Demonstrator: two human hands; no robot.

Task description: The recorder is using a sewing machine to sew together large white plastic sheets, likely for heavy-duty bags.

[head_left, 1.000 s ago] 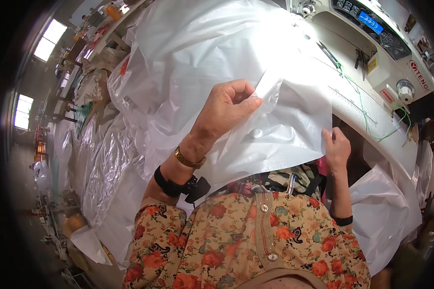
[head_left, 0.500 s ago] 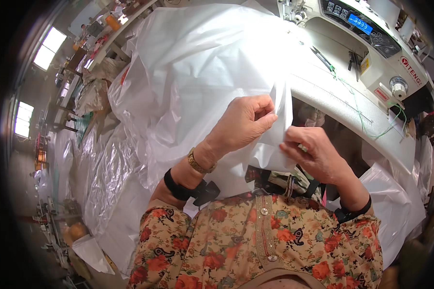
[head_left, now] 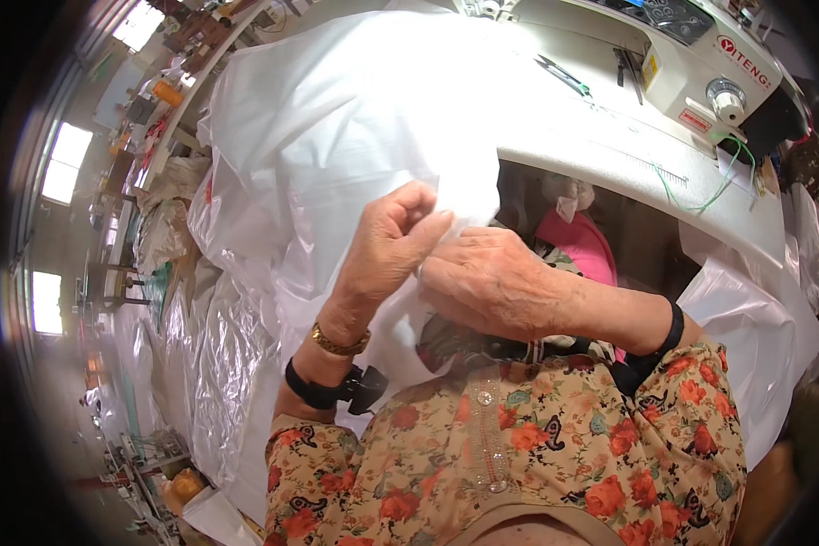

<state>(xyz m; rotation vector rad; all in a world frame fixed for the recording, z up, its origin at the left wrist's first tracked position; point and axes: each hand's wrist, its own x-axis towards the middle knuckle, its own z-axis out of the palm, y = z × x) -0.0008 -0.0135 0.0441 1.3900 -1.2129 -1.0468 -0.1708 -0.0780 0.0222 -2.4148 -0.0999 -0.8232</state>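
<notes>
Looking in from afar, I see the big white plastic sheet [head_left: 337,118] draped across the left part of the pale surface [head_left: 601,168] and down its front edge toward the lap, with the white sewing machine [head_left: 701,86] standing at upper right. Of my two hands, the right hand [head_left: 496,282] curls against the sheet, its fingertips hidden, so I can't tell whether it grips, while just beside it the left hand [head_left: 391,241] pinches the sheet between thumb and forefinger. Smallest, dark-handled snips [head_left: 564,76] lie near the machine.
</notes>
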